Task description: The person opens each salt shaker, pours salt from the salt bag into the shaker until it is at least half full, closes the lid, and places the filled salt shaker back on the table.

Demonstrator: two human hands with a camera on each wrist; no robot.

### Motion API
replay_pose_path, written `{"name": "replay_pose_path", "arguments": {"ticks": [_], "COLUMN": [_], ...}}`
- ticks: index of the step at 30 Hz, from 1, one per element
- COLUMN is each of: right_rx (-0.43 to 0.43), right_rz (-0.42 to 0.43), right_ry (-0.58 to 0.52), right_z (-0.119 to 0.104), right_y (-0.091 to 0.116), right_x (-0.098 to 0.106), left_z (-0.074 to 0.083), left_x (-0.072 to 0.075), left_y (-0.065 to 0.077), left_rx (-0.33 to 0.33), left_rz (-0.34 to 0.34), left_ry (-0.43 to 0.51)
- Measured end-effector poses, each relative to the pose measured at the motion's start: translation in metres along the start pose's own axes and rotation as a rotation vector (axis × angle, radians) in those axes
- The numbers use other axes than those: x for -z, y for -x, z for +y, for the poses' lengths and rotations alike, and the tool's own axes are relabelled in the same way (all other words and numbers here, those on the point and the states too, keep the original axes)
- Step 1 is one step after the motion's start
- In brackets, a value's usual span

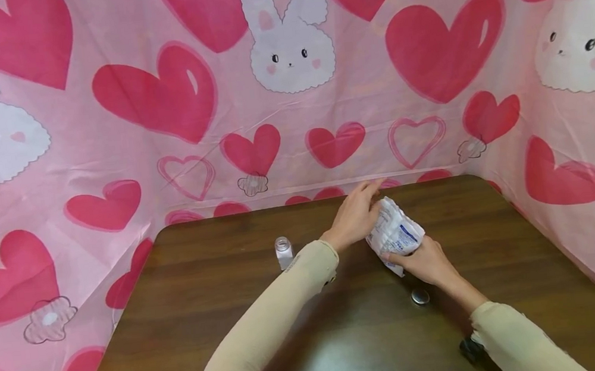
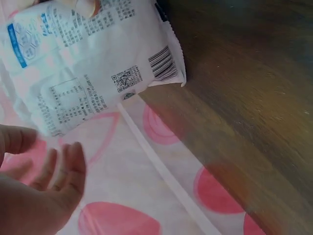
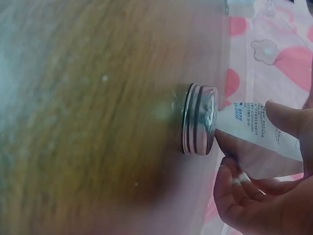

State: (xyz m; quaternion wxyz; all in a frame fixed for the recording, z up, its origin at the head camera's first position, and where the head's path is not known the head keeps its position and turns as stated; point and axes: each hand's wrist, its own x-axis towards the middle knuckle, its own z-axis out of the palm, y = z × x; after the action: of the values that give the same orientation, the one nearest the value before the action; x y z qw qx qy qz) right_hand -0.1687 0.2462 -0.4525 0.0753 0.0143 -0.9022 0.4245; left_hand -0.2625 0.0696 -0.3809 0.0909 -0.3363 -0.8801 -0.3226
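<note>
A white plastic packet with blue and black print is tilted above the table, and my right hand grips its lower right side, thumb on the face. The left wrist view shows the packet's barcode and QR code. Beside the packet's other end is my left hand, fingers loosely bent and apart from it. A round silver screw lid lies on the table just below my right hand; it stands large in the right wrist view. The small clear jar, uncapped and with white content, is left of my left forearm.
The dark wooden table has rounded far corners. Pink cloth with hearts and rabbits hangs behind it and at both sides. A small black object sits by my right sleeve, partly covered by it.
</note>
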Motion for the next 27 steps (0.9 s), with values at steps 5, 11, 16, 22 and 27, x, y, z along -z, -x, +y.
{"name": "replay_pose_path", "arguments": {"ticks": [5,11,16,22,27], "right_rx": [-0.011,-0.02,-0.016,-0.009,-0.025], "right_rz": [-0.004,-0.013,-0.044,-0.062,-0.054], "right_ry": [-0.007,0.005,-0.002,-0.047,-0.084], "right_z": [0.0,0.004,0.003,0.002,-0.001], "right_y": [-0.001,-0.003,-0.006,-0.002,0.001], "right_x": [0.0,0.003,0.006,0.009,0.014], "left_z": [-0.008,-0.017,-0.021,-0.021,-0.019], "left_x": [-0.003,-0.027,-0.045,-0.057,-0.059], "left_y": [0.018,0.034,0.041,0.044,0.045], "left_rx": [0.033,-0.014,0.045,0.095,0.106], "left_rz": [-0.143,-0.267,-0.238,-0.188,-0.189], "left_ry": [-0.044,-0.043,-0.021,-0.055,-0.127]}}
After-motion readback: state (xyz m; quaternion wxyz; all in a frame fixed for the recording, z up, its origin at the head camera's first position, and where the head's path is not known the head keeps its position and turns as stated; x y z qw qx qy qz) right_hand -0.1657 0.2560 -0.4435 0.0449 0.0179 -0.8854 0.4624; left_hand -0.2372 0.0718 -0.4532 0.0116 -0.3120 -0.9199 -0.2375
